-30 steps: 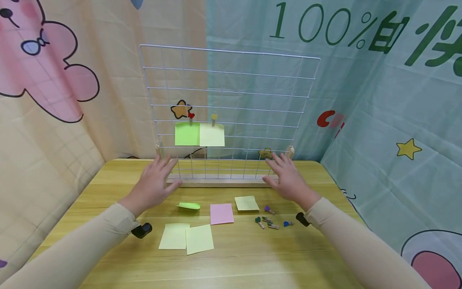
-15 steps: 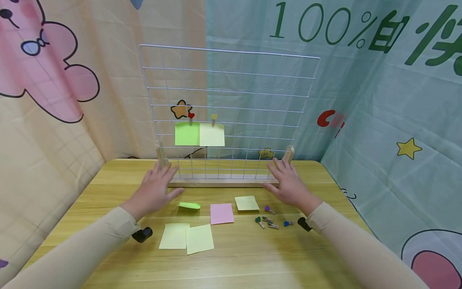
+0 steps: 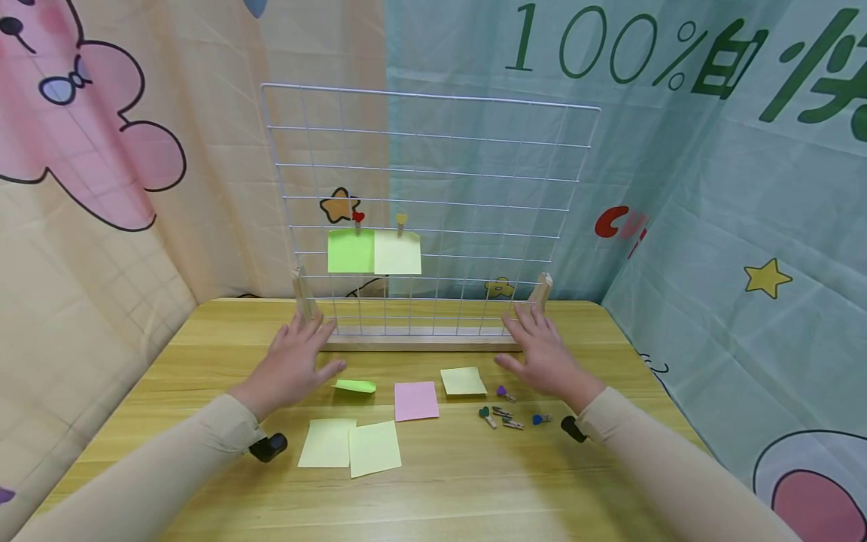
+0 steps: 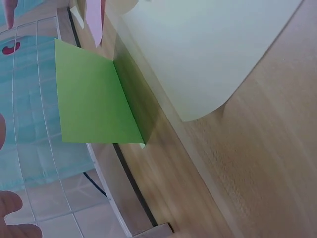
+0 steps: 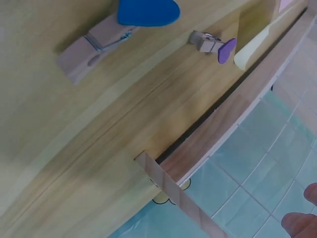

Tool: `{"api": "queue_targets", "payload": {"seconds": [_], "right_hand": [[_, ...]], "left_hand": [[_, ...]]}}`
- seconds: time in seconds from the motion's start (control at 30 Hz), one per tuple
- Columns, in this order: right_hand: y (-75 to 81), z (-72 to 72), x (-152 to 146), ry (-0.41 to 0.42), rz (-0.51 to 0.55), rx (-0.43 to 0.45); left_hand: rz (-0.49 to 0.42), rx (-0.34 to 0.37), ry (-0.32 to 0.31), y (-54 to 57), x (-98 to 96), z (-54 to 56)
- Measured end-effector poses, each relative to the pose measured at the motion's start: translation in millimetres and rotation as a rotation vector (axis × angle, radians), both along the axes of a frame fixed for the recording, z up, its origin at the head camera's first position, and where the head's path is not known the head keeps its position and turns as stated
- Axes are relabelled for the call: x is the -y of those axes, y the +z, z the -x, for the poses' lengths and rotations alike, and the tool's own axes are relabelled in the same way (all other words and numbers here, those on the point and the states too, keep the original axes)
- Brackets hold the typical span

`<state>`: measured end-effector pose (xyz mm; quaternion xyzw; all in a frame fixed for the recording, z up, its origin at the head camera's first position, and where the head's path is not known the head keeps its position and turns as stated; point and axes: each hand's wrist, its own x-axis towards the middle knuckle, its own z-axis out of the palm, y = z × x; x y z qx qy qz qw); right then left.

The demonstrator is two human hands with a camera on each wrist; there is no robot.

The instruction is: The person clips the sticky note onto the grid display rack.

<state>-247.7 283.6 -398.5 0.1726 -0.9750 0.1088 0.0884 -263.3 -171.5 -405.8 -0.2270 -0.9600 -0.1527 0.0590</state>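
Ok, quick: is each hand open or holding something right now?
Left hand: open, fingers spread, holding nothing, near the wooden base.
Right hand: open, fingers spread, holding nothing.

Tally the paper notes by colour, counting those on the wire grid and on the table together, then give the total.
Pale yellow notes: 4 (1 on the wire grid, 3 on the table)
Bright green notes: 2 (1 on the grid, 1 on the table)
Pink note: 1 (on the table)
Total: 7
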Motion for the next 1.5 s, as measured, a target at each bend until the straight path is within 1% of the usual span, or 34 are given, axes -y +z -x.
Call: {"api": "queue_targets", "payload": {"seconds": [0.17,0.33,0.47,0.6,0.77,0.87,1.07,1.27,1.5], "right_hand": [[-5.8,-2.1,0,-0.007,-0.006,0.006],[-11.0,-5.3,0,-0.016,0.006,0.023],[-14.1,-6.7,-1,-0.015,-0.004,0.034],[-16.5,-8.5,-1,-0.015,-0.016,0.039],[-20.6,-10.1,-1,-0.011,-0.001,0.045],[-23.6,-11.1,-2,-0.009,0.004,0.055],[-30.3,-12.1,-4,-0.008,-0.004,0.084],[-36.1,-13.4,-5,0.01,0.002,0.086],[-41.1,-15.2,-7,0.036,0.003,0.084]], "left_hand": [[0.007,-0.01,-0.002,-4.4,-0.7,-0.3],[-0.001,0.002,-0.005,-8.7,-0.8,-1.1],[-0.005,0.009,-0.01,-12.6,-1.3,-1.8],[0.0,0.016,-0.009,-13.0,-2.9,-4.6],[0.009,0.016,-0.011,-13.3,-5.1,-7.9],[0.011,0.014,-0.015,-15.1,-5.9,-8.5],[0.012,0.036,-0.011,-20.2,-7.2,-8.3],[0.021,0.043,-0.008,-24.9,-9.4,-9.2],[0.021,0.057,-0.018,-29.6,-11.3,-10.6]]}}
